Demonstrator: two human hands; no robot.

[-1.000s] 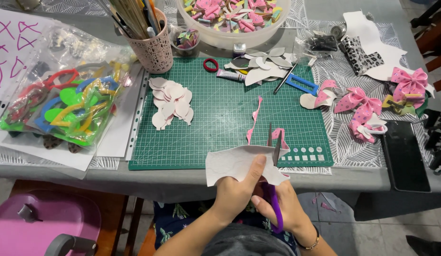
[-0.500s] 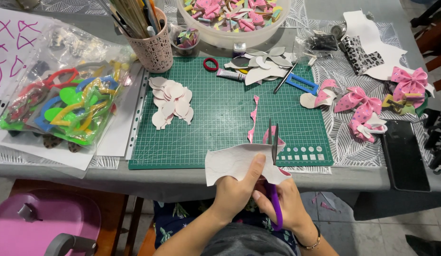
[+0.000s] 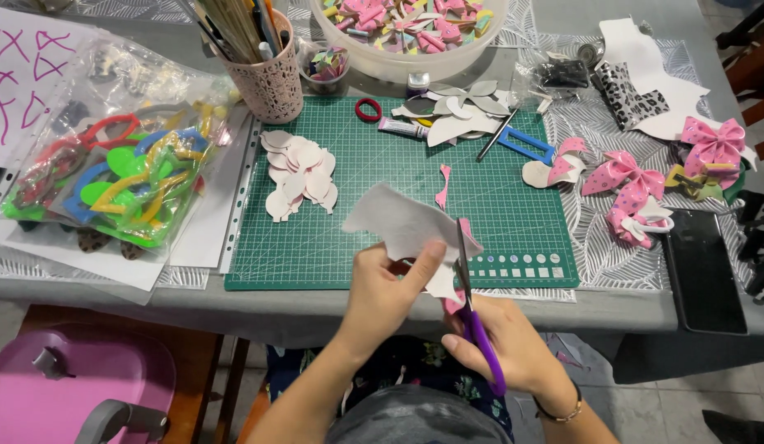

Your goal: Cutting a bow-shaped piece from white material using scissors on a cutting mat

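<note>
I see my left hand (image 3: 382,292) at the near edge of the tabletop (image 3: 250,306), its fingers (image 3: 421,256) pinched on a white, irregularly cut sheet of material with a pink underside (image 3: 402,224), held tilted just above the near edge of the green gridded cutting mat (image 3: 382,177). My right hand (image 3: 513,349) sits just beside it, a little nearer to me, its fingers closed through the handles of purple-handled scissors (image 3: 474,308). The blades point away from me and meet the sheet at its right side, where a strip of the pink face shows; how far the blades are parted I cannot tell.

On the mat, toward its left edge, lies a heap of white petal-shaped cutouts (image 3: 298,173), and a small pink offcut (image 3: 442,186) rests near the mat's middle. At the mat's far edge stand a pink lattice pen cup full of sticks and brushes (image 3: 271,78) and a large white bowl of coloured bows (image 3: 406,37). Toward the left edge of the tabletop is a clear bag of bright plastic templates (image 3: 110,168). Toward the right edge lie shiny pink bows (image 3: 637,185), with a black phone (image 3: 704,271) at the near right corner.
</note>
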